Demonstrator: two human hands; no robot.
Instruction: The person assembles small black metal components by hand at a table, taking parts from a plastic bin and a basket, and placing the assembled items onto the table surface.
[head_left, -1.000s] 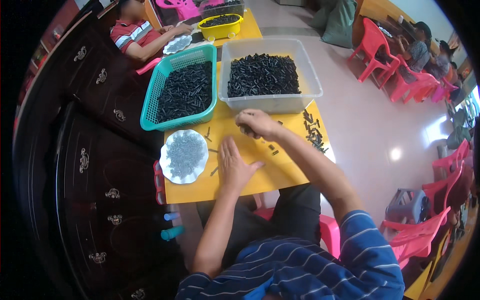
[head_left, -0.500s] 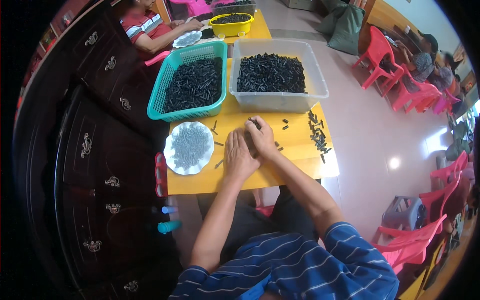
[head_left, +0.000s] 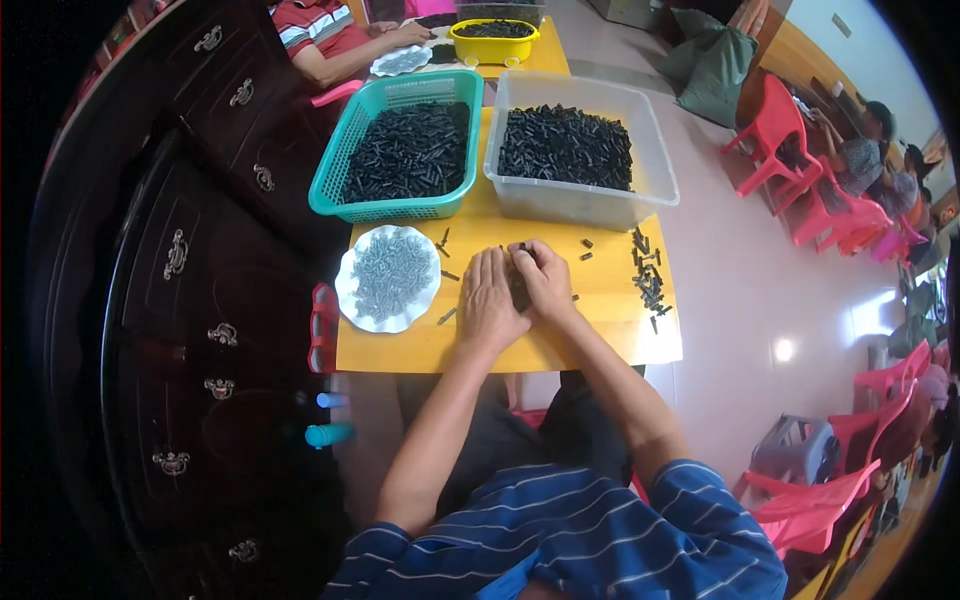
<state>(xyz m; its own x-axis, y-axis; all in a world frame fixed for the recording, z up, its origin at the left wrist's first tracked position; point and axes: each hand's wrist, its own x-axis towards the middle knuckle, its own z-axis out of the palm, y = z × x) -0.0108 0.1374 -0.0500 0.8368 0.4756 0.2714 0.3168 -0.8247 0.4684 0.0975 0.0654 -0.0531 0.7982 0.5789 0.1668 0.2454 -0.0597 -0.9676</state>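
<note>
My left hand (head_left: 491,305) lies flat and stretched out, palm down, near the middle of the yellow table (head_left: 400,352). Its palm side is hidden. Close against it, my right hand (head_left: 546,285) is curled, with a small black tube (head_left: 522,246) showing at thumb and forefinger. A dark patch lies between the hands; I cannot make it out. Left of them stands a scalloped white plate (head_left: 349,299) heaped with small clear-grey pieces. A few thin dark pieces (head_left: 447,316) lie between plate and hand. Loose black tubes (head_left: 650,280) are scattered at the table's right edge.
Beyond my hands stand a teal basket (head_left: 330,197) and a clear plastic bin (head_left: 580,207), both full of black tubes. Farther back are a yellow tub (head_left: 493,50) and another person's arm (head_left: 345,62). A dark cabinet (head_left: 150,330) flanks the left; pink chairs (head_left: 775,140) stand right.
The view has shifted slightly, so the table and containers sit a little farther right. My right hand has drawn in against the left, its fingers still curled around the small black tube.
</note>
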